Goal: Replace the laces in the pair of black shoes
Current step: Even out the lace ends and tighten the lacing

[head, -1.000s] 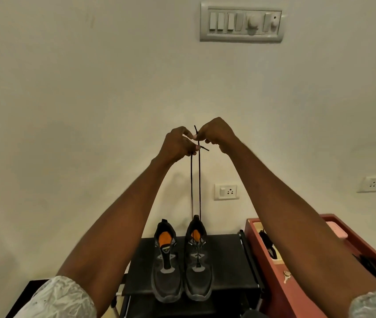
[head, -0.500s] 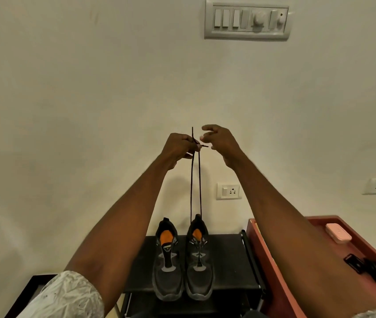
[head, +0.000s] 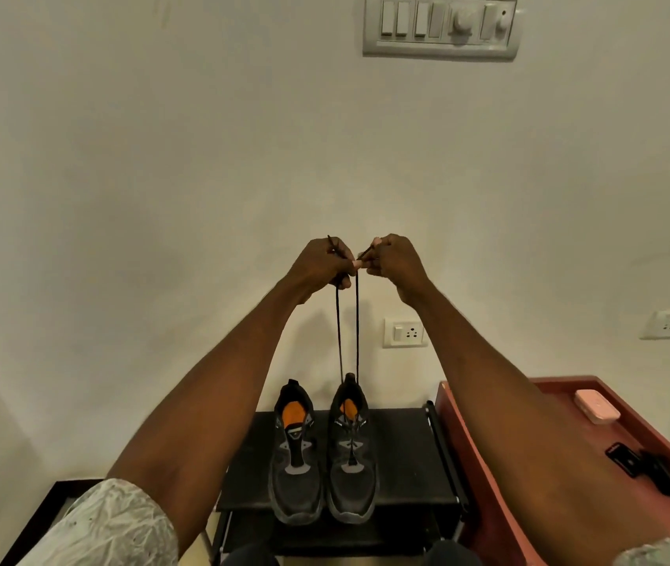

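Switch panel (head: 441, 25) above (red table (head: 488, 463) rightward)

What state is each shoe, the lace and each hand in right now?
Left black mesh shoe: unlaced, upright on black rack.
Right black mesh shoe: laced, both ends pulled up.
Thin black lace: two taut strands.
Left hand: pinching one lace end.
Right hand: pinching the other.

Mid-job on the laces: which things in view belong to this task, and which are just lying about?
Belongs to the job:
thin black lace, both strands running up from the right shoe
right black shoe
left black shoe, unlaced
left hand and right hand, each pinching a lace end

Lying about:
black shoe rack
red wooden table
pink case
black clip-like object
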Available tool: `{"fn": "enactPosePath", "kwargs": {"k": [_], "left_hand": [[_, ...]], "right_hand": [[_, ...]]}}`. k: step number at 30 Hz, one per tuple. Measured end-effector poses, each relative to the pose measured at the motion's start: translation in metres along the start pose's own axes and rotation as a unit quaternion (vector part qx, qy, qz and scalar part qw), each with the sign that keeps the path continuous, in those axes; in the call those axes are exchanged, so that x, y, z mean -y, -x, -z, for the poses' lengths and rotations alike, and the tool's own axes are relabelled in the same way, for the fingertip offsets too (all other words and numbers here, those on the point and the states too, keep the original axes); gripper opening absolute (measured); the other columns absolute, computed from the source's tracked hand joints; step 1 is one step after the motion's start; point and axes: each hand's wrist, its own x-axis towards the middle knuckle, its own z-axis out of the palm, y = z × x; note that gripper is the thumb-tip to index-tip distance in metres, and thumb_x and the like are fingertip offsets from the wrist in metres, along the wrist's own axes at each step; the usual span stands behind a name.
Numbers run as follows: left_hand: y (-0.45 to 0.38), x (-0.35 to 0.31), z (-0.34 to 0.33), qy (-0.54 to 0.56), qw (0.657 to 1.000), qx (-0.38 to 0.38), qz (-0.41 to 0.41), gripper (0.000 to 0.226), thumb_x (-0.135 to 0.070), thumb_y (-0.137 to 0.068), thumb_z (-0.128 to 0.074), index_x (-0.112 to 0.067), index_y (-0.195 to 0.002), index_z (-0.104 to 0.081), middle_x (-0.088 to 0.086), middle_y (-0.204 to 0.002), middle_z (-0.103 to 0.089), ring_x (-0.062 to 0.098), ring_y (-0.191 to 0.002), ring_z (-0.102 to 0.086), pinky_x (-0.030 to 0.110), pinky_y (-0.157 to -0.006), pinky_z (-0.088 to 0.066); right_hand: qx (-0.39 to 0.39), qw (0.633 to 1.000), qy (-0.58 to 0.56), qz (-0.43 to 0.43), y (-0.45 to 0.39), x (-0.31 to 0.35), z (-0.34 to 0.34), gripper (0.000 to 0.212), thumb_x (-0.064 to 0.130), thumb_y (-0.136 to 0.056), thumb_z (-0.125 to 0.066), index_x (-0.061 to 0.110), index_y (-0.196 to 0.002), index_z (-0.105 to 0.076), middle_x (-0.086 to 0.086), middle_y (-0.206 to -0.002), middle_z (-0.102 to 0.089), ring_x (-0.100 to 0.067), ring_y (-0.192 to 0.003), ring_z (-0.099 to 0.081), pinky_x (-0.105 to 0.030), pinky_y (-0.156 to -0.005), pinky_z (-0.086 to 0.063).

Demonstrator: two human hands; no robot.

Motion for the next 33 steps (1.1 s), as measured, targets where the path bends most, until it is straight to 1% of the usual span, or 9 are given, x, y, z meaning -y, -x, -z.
{"fn": "enactPosePath", "kwargs": {"k": [4, 8, 10, 16, 19, 21, 25, 28, 33], "left_hand": [[0.000, 0.008, -0.003, -0.037, 0.995, -0.088, -0.034, 0.010, 0.001, -0.082, -0.072, -0.002, -0.080, -0.062, 0.017, -0.067, -0.068, 0.021, -0.050, -0.063, 0.028, -0.050, -0.050], [0.001, 0.020, -0.006, -0.085, 0.986, -0.137, -0.037, 0.005, -0.003, -0.080, -0.072, -0.002, -0.079, -0.067, 0.013, -0.067, -0.071, 0.017, -0.050, -0.066, 0.026, -0.051, -0.048], [-0.001, 0.022, -0.009, -0.131, 0.978, -0.154, -0.039, 0.004, -0.004, -0.081, -0.069, -0.004, -0.077, -0.070, 0.011, -0.066, -0.071, 0.019, -0.052, -0.069, 0.025, -0.054, -0.050], [-0.008, 0.010, -0.008, -0.315, 0.949, 0.010, 0.022, 0.016, -0.012, -0.093, -0.064, 0.002, -0.087, -0.071, 0.013, -0.075, -0.072, 0.022, -0.058, -0.069, 0.025, -0.055, -0.051], [-0.006, 0.002, -0.004, -0.263, 0.960, 0.068, 0.066, 0.023, -0.019, -0.100, -0.058, 0.000, -0.090, -0.069, 0.005, -0.069, -0.062, 0.015, -0.053, -0.057, 0.022, -0.050, -0.043], [-0.003, 0.003, -0.001, -0.151, 0.981, 0.079, 0.094, 0.026, -0.022, -0.102, -0.056, -0.003, -0.089, -0.068, 0.004, -0.068, -0.058, 0.015, -0.055, -0.055, 0.024, -0.056, -0.046], [0.003, 0.015, 0.001, 0.079, 0.991, 0.032, 0.106, 0.023, -0.023, -0.101, -0.057, -0.006, -0.088, -0.066, 0.005, -0.072, -0.060, 0.018, -0.064, -0.059, 0.031, -0.070, -0.052], [0.007, 0.016, -0.004, 0.118, 0.989, 0.006, 0.095, 0.023, -0.023, -0.101, -0.057, -0.006, -0.090, -0.066, 0.006, -0.077, -0.063, 0.018, -0.066, -0.060, 0.032, -0.072, -0.053], [0.014, 0.012, -0.007, 0.140, 0.987, -0.023, 0.076, 0.022, -0.022, -0.098, -0.062, -0.002, -0.098, -0.072, 0.007, -0.080, -0.068, 0.020, -0.071, -0.066, 0.037, -0.082, -0.058]], "right_hand": [[0.057, 0.995, -0.066, -0.049, 0.006, -0.007, -0.004, 0.023, 0.023, -0.109, -0.034, 0.006, -0.105, -0.049, -0.014, -0.079, -0.073, -0.027, -0.074, -0.073, -0.039, -0.081, -0.060], [0.122, 0.991, -0.005, -0.050, 0.011, -0.012, -0.003, 0.013, 0.017, -0.099, -0.058, 0.007, -0.107, -0.056, -0.014, -0.084, -0.066, -0.023, -0.071, -0.064, -0.038, -0.081, -0.057], [0.126, 0.990, 0.017, -0.058, 0.011, -0.016, -0.003, 0.037, 0.007, -0.091, -0.065, 0.010, -0.122, -0.047, -0.014, -0.091, -0.067, -0.022, -0.073, -0.063, -0.038, -0.083, -0.056], [0.061, 0.988, 0.136, 0.049, 0.013, -0.023, -0.002, 0.036, 0.005, -0.094, -0.059, 0.012, -0.124, -0.040, -0.011, -0.082, -0.057, -0.019, -0.071, -0.056, -0.027, -0.062, -0.043], [0.036, 0.983, 0.164, 0.080, 0.014, -0.029, -0.003, 0.026, 0.007, -0.094, -0.059, 0.014, -0.114, -0.042, -0.008, -0.074, -0.054, -0.020, -0.071, -0.054, -0.029, -0.063, -0.043], [0.017, 0.983, 0.157, 0.089, 0.016, -0.031, -0.003, 0.015, 0.007, -0.094, -0.058, 0.013, -0.102, -0.047, -0.007, -0.074, -0.056, -0.021, -0.071, -0.056, -0.035, -0.066, -0.046], [0.018, 0.980, 0.157, 0.124, 0.021, -0.032, -0.004, 0.010, 0.005, -0.090, -0.059, 0.014, -0.093, -0.055, -0.013, -0.084, -0.066, -0.030, -0.076, -0.063, -0.041, -0.073, -0.053], [0.005, 0.974, 0.150, 0.168, 0.029, -0.028, -0.007, 0.010, 0.018, -0.089, -0.072, 0.014, -0.094, -0.065, -0.009, -0.078, -0.069, -0.024, -0.071, -0.063, -0.030, -0.066, -0.048], [-0.069, 0.978, 0.116, 0.159, 0.037, -0.014, -0.015, 0.026, 0.024, -0.095, -0.064, 0.004, -0.079, -0.069, -0.012, -0.074, -0.068, -0.030, -0.071, -0.062, -0.037, -0.069, -0.048]]}}
